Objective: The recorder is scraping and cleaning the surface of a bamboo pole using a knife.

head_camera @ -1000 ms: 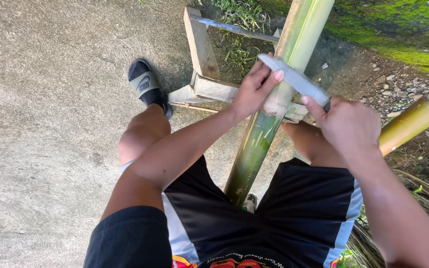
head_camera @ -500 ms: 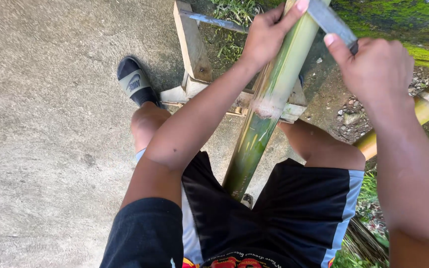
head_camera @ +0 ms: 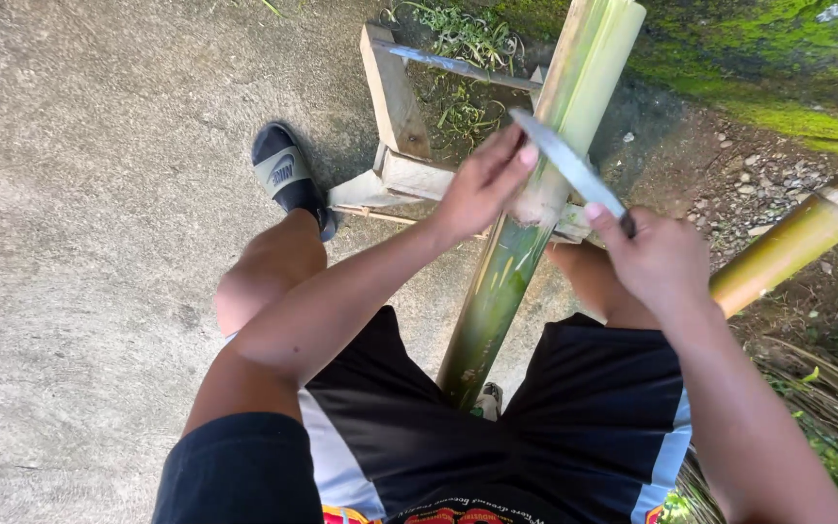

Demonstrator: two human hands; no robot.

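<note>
Two hands on one knife blade (head_camera: 566, 167) | right hand (head_camera: 660, 260) clenched on its handle end; left hand (head_camera: 482, 182) pinching the blade's far end | bamboo pole (head_camera: 535, 209) – directly beneath the grip, between the knees; wooden frame (head_camera: 395, 107) beyond

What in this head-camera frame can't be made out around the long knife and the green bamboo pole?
Head view only:
- Knife handle: wrapped inside the right hand.
- Grey knife blade: its tip is covered by the left hand.
- Green bamboo pole: top cut off by the frame edge, lower end hidden between the thighs.
- Right foot: hidden behind the right arm.
</note>
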